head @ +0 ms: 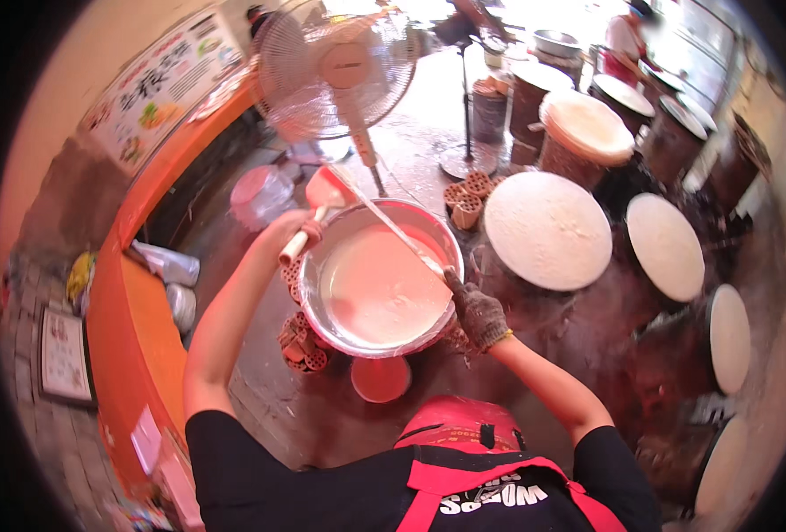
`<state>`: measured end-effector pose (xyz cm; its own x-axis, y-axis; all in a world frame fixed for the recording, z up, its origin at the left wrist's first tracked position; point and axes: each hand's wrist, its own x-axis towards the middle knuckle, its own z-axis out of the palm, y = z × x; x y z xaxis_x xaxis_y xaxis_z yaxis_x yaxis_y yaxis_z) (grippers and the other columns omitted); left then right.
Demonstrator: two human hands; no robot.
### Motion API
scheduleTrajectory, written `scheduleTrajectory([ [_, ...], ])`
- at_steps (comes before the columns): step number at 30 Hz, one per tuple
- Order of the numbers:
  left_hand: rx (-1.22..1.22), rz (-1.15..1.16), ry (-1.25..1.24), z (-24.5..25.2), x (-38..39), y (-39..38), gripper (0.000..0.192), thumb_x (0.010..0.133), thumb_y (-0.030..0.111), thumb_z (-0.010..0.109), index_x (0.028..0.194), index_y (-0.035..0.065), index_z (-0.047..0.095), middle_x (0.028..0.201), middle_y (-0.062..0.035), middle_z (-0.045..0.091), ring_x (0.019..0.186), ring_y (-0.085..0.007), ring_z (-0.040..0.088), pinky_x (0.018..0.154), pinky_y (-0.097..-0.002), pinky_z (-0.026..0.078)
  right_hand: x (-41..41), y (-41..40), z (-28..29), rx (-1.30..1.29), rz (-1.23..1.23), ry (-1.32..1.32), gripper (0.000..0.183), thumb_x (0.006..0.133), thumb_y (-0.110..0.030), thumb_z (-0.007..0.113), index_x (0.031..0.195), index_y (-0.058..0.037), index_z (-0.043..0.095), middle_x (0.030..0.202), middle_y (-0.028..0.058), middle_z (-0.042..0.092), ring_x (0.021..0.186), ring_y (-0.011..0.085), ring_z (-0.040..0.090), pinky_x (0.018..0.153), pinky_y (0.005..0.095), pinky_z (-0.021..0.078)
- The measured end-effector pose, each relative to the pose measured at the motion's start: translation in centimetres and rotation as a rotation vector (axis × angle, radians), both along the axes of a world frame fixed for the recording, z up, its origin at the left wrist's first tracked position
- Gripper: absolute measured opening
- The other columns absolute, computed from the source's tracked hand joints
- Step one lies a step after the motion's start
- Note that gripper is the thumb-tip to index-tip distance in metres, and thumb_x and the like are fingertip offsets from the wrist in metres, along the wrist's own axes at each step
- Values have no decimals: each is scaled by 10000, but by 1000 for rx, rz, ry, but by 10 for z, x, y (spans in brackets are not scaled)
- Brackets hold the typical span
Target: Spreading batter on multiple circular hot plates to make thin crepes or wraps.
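A large metal basin (306,282) of pale, creamy batter stands before me. Over its left rim, my left hand (303,229) is closed around the pale handle of a red-headed scoop or ladle (330,188), whose head is raised above the basin's far left edge. My right hand (478,311), in a grey knitted glove, grips the near end of a long thin stick (393,226) at the basin's right rim. The stick slants up and left across the basin, its far end near the scoop's head. A red round container (380,380) sits just below the basin.
Perforated coal briquettes (466,207) stand right of the basin, others (303,342) at its left. Round griddles with pale sheets (547,231) line the right side. A pedestal fan (346,66) stands beyond the basin, an orange counter (110,319) at left. Another person (622,46) works far right.
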<state>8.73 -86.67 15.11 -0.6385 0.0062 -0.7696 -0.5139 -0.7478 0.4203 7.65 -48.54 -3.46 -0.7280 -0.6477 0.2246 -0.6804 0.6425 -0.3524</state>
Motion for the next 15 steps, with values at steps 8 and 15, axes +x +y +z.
scheduleTrajectory([
  [8,-57,-468,-123,1,28,146,296,995,279,387,1038,-13,417,664,29,353,452,-10,311,342,-130,277,149,168,-46,-554,-364,-27,553,883,-154,561,1391,-90,352,1127,244,577,880,402,612,634,454,509],
  [15,-239,-1468,-70,9,76,473,222,961,196,433,1091,18,459,650,52,333,471,-15,296,367,-139,224,398,342,-89,-609,-1256,-167,423,912,-195,540,1309,-70,464,817,161,645,654,294,641,606,376,504],
])
